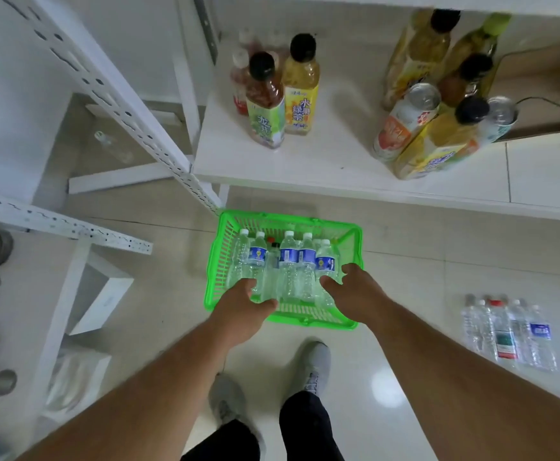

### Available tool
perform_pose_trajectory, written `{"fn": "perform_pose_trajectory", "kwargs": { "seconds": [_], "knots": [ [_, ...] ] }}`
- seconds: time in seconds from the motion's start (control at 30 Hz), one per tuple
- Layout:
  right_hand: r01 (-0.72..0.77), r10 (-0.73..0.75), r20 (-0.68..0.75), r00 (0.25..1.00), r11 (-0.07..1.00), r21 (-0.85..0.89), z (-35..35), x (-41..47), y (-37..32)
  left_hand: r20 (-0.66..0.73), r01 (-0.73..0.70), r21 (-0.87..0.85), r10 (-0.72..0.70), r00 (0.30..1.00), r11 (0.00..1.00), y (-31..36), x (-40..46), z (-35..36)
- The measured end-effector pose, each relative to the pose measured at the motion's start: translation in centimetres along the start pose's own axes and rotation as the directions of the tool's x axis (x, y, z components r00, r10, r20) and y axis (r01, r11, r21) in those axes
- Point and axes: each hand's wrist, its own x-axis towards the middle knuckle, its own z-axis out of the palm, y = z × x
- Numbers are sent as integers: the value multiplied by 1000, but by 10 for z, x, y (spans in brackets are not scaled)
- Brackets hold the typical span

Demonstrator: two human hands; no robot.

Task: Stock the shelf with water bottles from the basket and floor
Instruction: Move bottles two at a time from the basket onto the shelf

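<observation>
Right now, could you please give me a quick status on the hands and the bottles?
Both hands, left hand and right hand, reaching onto water bottles in green basket. Grip unclear. Shelf has room; nothing blocking.

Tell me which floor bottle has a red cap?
In the row of water bottles right of the basket, the middle one, with the red-and-green label; the others have pale caps.

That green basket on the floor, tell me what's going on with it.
A person stands over the green basket, reaching both hands down into it. The left hand and the right hand each rest on the water bottles lying inside; whether either grips one is unclear. More bottles on the floor lie to the right. The shelf ahead holds only tea bottles and cans.
</observation>
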Motion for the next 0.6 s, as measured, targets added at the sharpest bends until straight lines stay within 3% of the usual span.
{"fn": "perform_pose_trajectory", "kwargs": {
  "seconds": [0.6],
  "knots": [
    [-80,83,-7,997,978,193,104,265,37,-38,14,-63,-16,999,998,-71,275,129]
  ]
}}
